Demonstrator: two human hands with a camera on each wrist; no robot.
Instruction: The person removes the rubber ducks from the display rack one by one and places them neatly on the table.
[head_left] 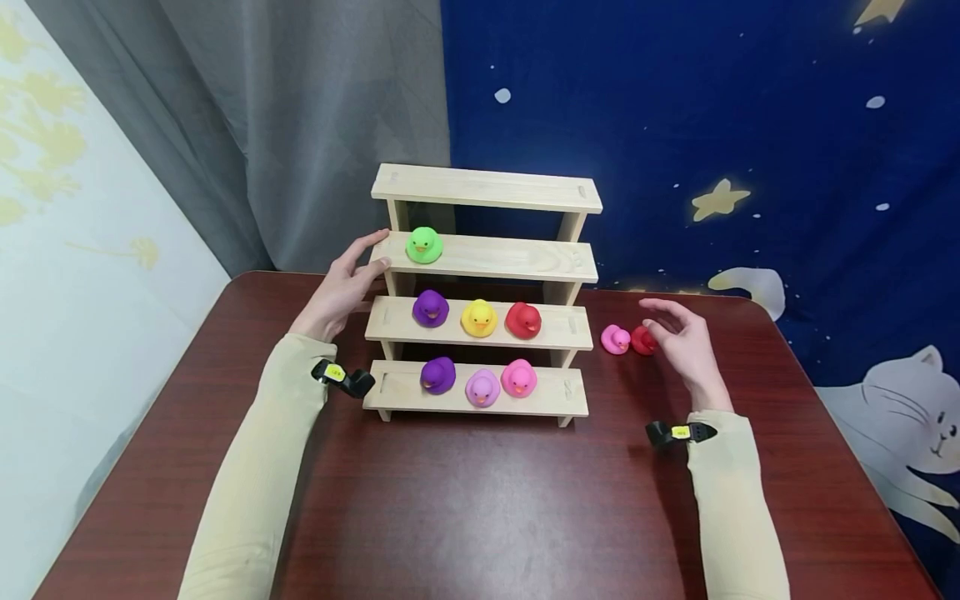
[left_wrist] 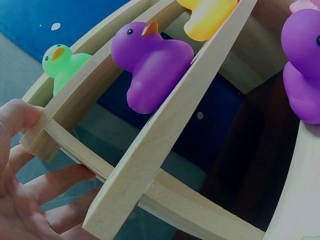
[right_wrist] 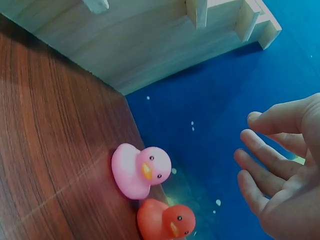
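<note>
A four-tier wooden shelf (head_left: 517, 257) stands on the table. My left hand (head_left: 339, 292) grips the left end of its second tier from the top, thumb at the front edge, close to a green rubber duck (head_left: 424, 246). In the left wrist view, the fingers (left_wrist: 62, 182) reach around the side support. My right hand (head_left: 686, 357) hovers with relaxed fingers and holds nothing. Nearest to it on the table are a red rubber duck (head_left: 642, 340), partly covered by the fingers in the head view, and a pink rubber duck (head_left: 615, 340).
The third tier bears a purple duck (head_left: 431, 308), a yellow duck (head_left: 478, 318) and a red duck (head_left: 523, 321). On the bottom tier sit another purple duck (head_left: 438, 376), a lilac duck (head_left: 482, 388) and a pink duck (head_left: 519, 378). Curtains (head_left: 345, 100) hang behind the table (head_left: 465, 500).
</note>
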